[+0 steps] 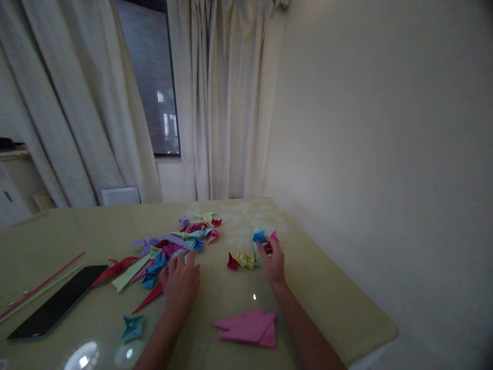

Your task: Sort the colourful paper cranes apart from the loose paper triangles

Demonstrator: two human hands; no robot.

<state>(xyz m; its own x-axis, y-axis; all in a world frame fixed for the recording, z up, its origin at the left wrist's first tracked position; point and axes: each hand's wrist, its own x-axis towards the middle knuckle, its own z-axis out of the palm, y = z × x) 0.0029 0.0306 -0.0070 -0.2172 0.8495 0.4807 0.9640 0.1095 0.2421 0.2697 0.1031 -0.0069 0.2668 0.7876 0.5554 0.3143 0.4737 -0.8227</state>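
My left hand (180, 284) lies flat on the table, fingers stretched toward a pile of folded colored paper pieces (173, 241); its fingertips touch a blue piece (154, 270). My right hand (272, 262) reaches into a small cluster of folded pieces (256, 246), its fingers curled around a small pink piece. A red folded piece (232, 262) and a yellow one (245, 259) lie just left of that hand. A larger pink folded paper (250, 327) rests near my forearms.
A black tablet (57, 306) and thin pink and green straws (38, 288) lie at the left. A teal folded piece (133, 327) sits near the front edge. The yellow table (327, 303) ends at the right by a white wall. Curtains and a window stand behind.
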